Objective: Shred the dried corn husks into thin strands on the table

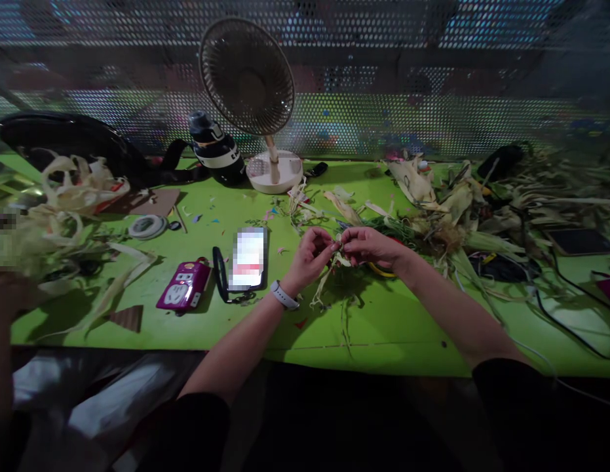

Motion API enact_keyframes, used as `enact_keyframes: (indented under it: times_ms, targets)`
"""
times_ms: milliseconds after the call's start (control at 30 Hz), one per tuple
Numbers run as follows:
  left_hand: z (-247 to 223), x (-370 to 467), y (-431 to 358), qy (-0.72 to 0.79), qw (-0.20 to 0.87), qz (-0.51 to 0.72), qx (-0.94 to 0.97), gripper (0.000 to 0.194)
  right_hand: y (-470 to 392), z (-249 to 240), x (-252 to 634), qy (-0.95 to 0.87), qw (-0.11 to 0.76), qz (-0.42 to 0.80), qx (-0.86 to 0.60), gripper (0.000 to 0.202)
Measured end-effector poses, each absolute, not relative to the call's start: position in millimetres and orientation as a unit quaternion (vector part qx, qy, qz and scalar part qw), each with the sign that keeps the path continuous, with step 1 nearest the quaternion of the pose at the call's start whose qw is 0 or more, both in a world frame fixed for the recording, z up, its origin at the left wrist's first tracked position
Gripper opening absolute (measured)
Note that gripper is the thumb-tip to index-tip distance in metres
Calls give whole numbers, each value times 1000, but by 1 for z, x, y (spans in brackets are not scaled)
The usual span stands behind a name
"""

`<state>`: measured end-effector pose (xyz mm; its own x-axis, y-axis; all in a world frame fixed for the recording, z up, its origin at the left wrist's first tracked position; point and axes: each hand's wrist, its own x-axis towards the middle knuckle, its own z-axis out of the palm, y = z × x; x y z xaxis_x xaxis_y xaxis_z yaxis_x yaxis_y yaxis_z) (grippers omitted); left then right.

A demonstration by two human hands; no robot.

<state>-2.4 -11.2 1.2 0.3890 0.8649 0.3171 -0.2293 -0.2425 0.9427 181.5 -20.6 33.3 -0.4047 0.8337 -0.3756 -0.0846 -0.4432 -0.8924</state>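
Observation:
My left hand point(315, 254), with a pale watch band on its wrist, pinches a small bundle of corn husk strips point(340, 258). Fingertips of my right hand point(371, 246) close on the same bundle from the other side. Thin pale strips dangle from it over the green table point(305, 328). Exactly how the strips are joined between the fingers is too small to tell. Just behind my right hand lies some green stringy material point(400, 231), partly hidden by the hand.
A lit phone point(247, 259) and a purple box-shaped device point(185, 286) lie left of my hands. Behind them stand a fan point(274, 172) and a black bottle point(219, 154). Dried corn husks point(449, 206) and cables spread along the right. Another person's arm shows at the far left.

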Motion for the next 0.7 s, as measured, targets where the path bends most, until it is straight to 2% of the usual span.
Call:
enact_keyframes:
  times_ms: [333, 700]
  targets:
    - [0, -3, -14, 246, 572, 466, 628, 35, -23, 35, 182, -435, 321, 723, -430, 23]
    - [0, -3, -13, 232, 566, 471, 635, 33, -22, 33, 183, -442, 321, 730, -411, 27]
